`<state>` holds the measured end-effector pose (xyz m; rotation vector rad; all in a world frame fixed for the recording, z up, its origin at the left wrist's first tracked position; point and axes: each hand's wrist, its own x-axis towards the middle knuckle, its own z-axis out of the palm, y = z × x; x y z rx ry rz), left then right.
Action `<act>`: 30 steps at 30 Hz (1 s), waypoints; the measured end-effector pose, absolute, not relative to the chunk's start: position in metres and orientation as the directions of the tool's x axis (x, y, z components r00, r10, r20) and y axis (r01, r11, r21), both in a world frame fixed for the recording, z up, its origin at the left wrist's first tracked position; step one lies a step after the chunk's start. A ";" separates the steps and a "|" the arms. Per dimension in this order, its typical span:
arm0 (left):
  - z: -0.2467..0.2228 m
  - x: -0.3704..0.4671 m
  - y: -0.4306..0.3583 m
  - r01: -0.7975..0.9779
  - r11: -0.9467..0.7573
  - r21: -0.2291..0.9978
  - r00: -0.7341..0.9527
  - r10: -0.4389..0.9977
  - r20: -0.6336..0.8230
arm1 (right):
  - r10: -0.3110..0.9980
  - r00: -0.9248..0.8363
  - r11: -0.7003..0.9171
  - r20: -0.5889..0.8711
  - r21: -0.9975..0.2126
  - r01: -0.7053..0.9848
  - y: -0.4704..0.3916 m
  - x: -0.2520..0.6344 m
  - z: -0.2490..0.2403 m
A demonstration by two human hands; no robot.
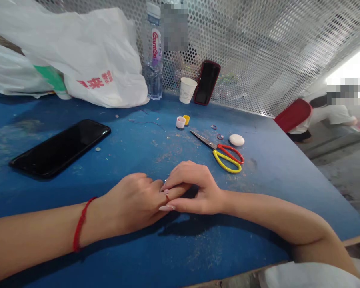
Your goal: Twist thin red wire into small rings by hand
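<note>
Ring [167, 196] with a thin red band and a pale bead sits around one finger of the person's left hand [132, 202]. That finger sticks out to the right, and the band goes across it, with its bead on the upper side. The left hand's other fingers are bent, and how tightly they are folded does not show. A fuzzy red bracelet [81, 228] goes around the left wrist.

The right hand [195, 190] comes from the other side. Its thumb and a fingertip are apart, one below the finger with the ring and one above it, close to the band. It is hard to tell if they squeeze anything.

Both hands are low over the blue worktop [132, 158]. Behind the right hand lie scissors [212, 146]. They are long and slanted, with the tips pointing away to the left and the red and yellow handles nearer. A smooth white oval thing [236, 140] lies just beside the red handle. Two little tubs, one white [180, 122] and one yellow [186, 119], are near the tips.

A black phone [60, 149] lies flat on the left. Farther back stand a paper cup [187, 90] and a water bottle [155, 60].
</note>
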<state>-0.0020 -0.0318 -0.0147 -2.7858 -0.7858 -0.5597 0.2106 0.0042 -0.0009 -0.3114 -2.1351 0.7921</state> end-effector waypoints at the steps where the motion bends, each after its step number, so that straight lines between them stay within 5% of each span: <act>1: -0.014 -0.002 -0.032 0.530 -0.845 -0.070 0.788 0.460 0.410 | 0.458 -0.627 0.781 0.630 -0.622 -0.056 0.004 0.211 -0.001; 15: -0.012 -0.002 -0.027 0.477 -0.874 -0.091 0.803 0.391 0.450 | 0.356 -0.619 0.902 0.700 -0.431 0.031 0.005 0.216 0.000; 30: -0.012 -0.002 -0.028 0.488 -0.862 -0.135 0.806 0.385 0.450 | 0.386 -0.619 0.892 0.684 -0.449 0.060 0.003 0.215 -0.001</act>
